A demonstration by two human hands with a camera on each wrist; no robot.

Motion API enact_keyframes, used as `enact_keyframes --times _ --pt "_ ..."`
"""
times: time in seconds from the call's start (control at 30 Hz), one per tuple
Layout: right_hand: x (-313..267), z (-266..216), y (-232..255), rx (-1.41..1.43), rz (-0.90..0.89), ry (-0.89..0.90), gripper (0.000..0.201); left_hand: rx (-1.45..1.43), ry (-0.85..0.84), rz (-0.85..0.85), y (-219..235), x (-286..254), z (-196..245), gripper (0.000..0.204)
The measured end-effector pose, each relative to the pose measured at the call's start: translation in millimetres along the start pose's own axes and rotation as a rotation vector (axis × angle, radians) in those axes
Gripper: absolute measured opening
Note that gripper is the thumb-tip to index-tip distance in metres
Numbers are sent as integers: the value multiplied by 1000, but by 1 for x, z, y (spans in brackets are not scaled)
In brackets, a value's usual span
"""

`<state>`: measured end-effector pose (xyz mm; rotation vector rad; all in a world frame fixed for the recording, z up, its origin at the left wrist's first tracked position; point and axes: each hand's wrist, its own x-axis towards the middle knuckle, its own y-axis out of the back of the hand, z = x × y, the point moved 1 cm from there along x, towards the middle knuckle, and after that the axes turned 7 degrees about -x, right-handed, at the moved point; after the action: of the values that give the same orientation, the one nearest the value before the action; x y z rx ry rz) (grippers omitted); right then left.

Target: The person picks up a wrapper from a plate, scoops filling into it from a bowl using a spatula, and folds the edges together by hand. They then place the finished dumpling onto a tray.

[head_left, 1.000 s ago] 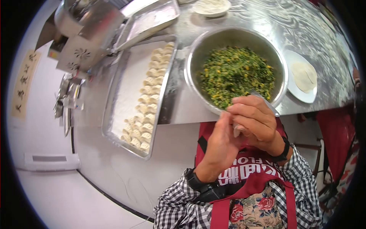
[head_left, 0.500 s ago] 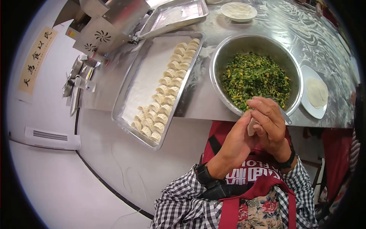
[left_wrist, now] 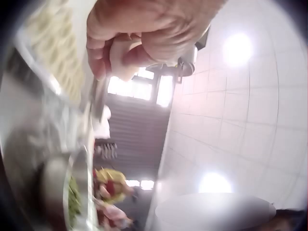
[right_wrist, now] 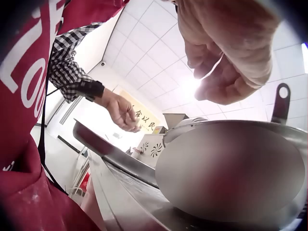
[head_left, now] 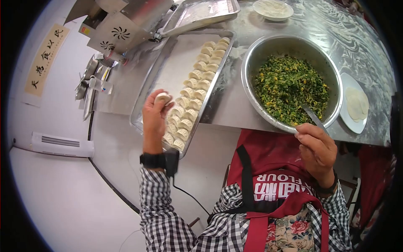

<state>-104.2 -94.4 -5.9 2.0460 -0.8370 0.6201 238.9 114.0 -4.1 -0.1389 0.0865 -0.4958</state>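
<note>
A plain white wall (head_left: 50,185) fills the left of the head view, carrying a long cream paper banner (head_left: 46,59) lettered in black Chinese characters. Lower down, a white slatted vent (head_left: 63,144) is set on it. A black skirting strip (head_left: 111,181) divides the wall from the pale grey floor (head_left: 113,147). The stainless-steel worktop (head_left: 226,113) is streaked with flour toward its far side. In the left wrist view, a white ceiling (left_wrist: 231,110) of square tiles bears bright, glaring lights (left_wrist: 238,50); washed-out windows (left_wrist: 130,89) interrupt a dark grey, horizontally lined surface (left_wrist: 137,118), blurred in the distance.
</note>
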Motion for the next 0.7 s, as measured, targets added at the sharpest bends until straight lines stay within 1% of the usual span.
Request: enact_keyframes --times 0.03,0.07,0.13,0.17,0.23,0.27,0.33,0.37,0.43,0.53,0.57,0.63,0.7 --pt "0 -1 1 -4 10 -4 22 102 -25 44 19 15 -4 34" --pt "-1 -3 1 -9 20 -10 21 106 -23 42 31 24 -5 34" --pt "-3 -4 3 -18 16 -13 20 517 13 66 49 39 -7 33" --pt "-4 -4 4 -26 11 -10 20 518 14 64 60 49 -12 33" --pt "-5 -3 6 -28 4 -27 20 948 -122 -66 76 66 -22 30" --pt "-6 -2 7 -29 -4 -41 19 947 -121 -67 72 67 -21 30" --pt "-6 -1 8 -38 -2 -45 19 923 24 -128 65 68 -24 28" --pt "-6 0 8 -48 1 -49 19 923 26 -129 64 68 -26 28" --pt "-7 2 9 -46 1 -61 18 934 70 -225 62 69 -31 29" --pt "-7 3 11 -34 7 -79 18 953 100 -223 69 73 -43 30" --pt "-6 2 13 -27 11 -90 17 952 102 -224 71 74 -48 30" --pt "-6 1 16 -37 24 -97 17 1029 -56 -224 77 77 -54 30" --pt "-5 0 21 -49 38 -104 16 1057 -70 -215 72 72 -50 31"
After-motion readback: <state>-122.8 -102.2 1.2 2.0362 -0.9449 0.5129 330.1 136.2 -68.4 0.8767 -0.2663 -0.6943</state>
